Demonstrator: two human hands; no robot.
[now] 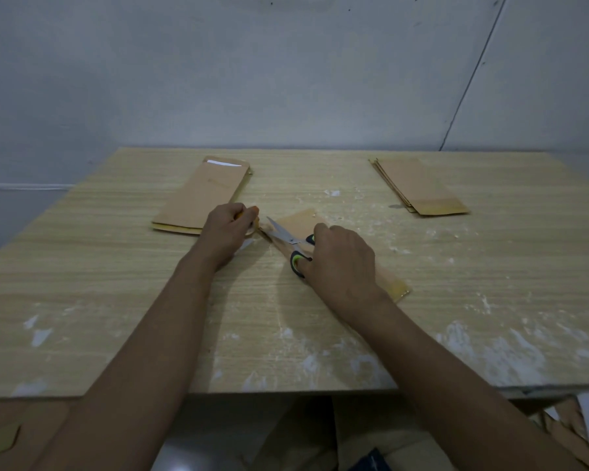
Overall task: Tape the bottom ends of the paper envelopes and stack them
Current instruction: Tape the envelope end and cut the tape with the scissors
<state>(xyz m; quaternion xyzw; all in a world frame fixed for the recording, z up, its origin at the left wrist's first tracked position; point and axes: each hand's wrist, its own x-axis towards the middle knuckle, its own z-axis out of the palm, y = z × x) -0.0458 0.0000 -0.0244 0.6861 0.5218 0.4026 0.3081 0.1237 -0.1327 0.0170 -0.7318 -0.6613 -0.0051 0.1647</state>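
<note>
The right hand (340, 258) is gripping the scissors (291, 244), its fingers curled through the green-and-black handle loops, with the thumb side hidden behind the knuckles. The blades are standing slightly apart, their tips pointing toward the left hand (227, 232). That hand is curling its fingers round a tape roll (252, 220), of which only an orange-tinted edge is showing past the knuckles; how the fingertips are lying on it cannot be told. A short strip of tape (263, 229) is stretching from the roll to the near envelope (300, 220), and the blade tips are sitting at that strip.

The near envelope is lying flat on the table (116, 266) under the right hand and wrist, angled, with its far end beside the left hand. One stack of envelopes (201, 195) is lying just behind the left hand; another stack (419, 185) is lying well apart at the far right.
</note>
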